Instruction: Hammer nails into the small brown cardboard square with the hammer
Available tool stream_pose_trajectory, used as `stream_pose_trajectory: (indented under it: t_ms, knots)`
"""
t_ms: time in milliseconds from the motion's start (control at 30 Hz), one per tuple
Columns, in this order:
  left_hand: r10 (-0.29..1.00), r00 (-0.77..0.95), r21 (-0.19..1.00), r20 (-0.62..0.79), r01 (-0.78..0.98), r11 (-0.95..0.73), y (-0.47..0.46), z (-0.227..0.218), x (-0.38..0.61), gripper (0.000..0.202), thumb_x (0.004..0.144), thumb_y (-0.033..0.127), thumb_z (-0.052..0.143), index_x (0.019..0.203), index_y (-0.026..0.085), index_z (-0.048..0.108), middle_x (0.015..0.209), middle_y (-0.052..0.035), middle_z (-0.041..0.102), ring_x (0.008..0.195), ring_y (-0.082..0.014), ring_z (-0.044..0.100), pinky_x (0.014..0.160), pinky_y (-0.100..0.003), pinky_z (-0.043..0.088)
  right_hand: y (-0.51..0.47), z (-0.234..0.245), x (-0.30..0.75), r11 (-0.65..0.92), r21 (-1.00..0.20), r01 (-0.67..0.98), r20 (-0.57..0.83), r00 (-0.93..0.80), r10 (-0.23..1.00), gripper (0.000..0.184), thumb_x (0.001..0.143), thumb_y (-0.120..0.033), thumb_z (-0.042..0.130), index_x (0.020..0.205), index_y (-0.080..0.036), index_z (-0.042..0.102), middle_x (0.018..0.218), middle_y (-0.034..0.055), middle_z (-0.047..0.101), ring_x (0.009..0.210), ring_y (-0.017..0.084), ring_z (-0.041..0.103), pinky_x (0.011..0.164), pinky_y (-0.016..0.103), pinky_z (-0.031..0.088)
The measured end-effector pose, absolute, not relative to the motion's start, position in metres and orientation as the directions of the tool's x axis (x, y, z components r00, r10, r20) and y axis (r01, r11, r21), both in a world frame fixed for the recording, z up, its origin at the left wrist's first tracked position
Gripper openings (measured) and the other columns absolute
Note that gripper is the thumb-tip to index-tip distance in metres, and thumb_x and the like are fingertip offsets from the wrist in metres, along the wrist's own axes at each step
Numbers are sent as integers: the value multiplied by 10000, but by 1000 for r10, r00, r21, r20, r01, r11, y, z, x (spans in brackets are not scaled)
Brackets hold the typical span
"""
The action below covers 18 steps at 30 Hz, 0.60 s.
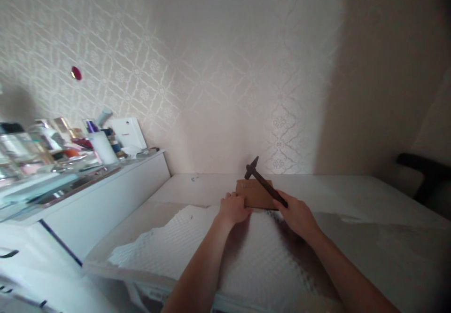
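Note:
My right hand (297, 213) is wrapped round the dark handle of a hammer (262, 180). Its head, with one pointed end, rises up and to the left over a brown piece of cardboard (254, 194). At the cardboard's left edge, my left hand (235, 208) grips it, fingers on the far side and thumb along the near edge. The cardboard is above a white quilted sheet (197, 230) spread on the table. Whether the hammer head touches the cardboard, I cannot tell.
The white table (338, 195) runs back to a patterned wall (225, 68). On the left, a white cabinet (116, 191) carries several bottles and jars, including a white bottle (103, 148), and a white box (127, 132). A black chair armrest (421, 165) stands at the right.

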<state>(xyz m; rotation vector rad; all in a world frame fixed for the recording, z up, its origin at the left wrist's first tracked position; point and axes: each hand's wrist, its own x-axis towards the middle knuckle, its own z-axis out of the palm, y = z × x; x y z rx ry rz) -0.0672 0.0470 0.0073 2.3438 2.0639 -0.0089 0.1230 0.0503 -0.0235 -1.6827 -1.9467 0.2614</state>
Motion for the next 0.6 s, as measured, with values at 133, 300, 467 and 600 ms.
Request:
stream_pose_trajectory:
  t_ms: [133, 300, 467, 600]
  knots:
    - [993, 121, 6, 4, 993, -121, 48, 7, -66, 404, 844, 426, 400, 1169, 229, 539, 1203, -115, 536, 1129, -301, 466, 874, -429, 434, 51, -23, 127, 232, -520, 822, 279, -93, 956, 391, 870, -313, 425, 1232, -268, 564, 996, 43, 688, 905, 232, 633, 725, 282, 457]
    - [991, 132, 0, 11, 991, -132, 47, 9, -67, 400, 849, 402, 398, 1166, 208, 548, 1188, -128, 544, 1121, -310, 470, 866, -435, 439, 50, -22, 126, 258, -547, 796, 274, -121, 954, 396, 858, -299, 423, 1221, -265, 576, 1012, 41, 687, 912, 246, 631, 729, 295, 464]
    - [990, 138, -2, 10, 990, -138, 46, 10, -66, 404, 852, 410, 398, 1157, 200, 558, 1174, -133, 550, 1108, -311, 479, 858, -429, 447, 49, -20, 127, 266, -554, 789, 277, -127, 952, 391, 860, -295, 416, 1213, -274, 582, 1005, 30, 689, 907, 240, 633, 722, 289, 466]
    - [991, 134, -4, 3, 991, -134, 46, 11, -66, 408, 853, 415, 403, 1167, 205, 554, 1177, -130, 550, 1113, -310, 474, 869, -433, 443, 48, -19, 127, 244, -535, 809, 280, -102, 954, 378, 853, -292, 438, 1194, -279, 600, 962, 31, 699, 879, 238, 641, 714, 285, 466]
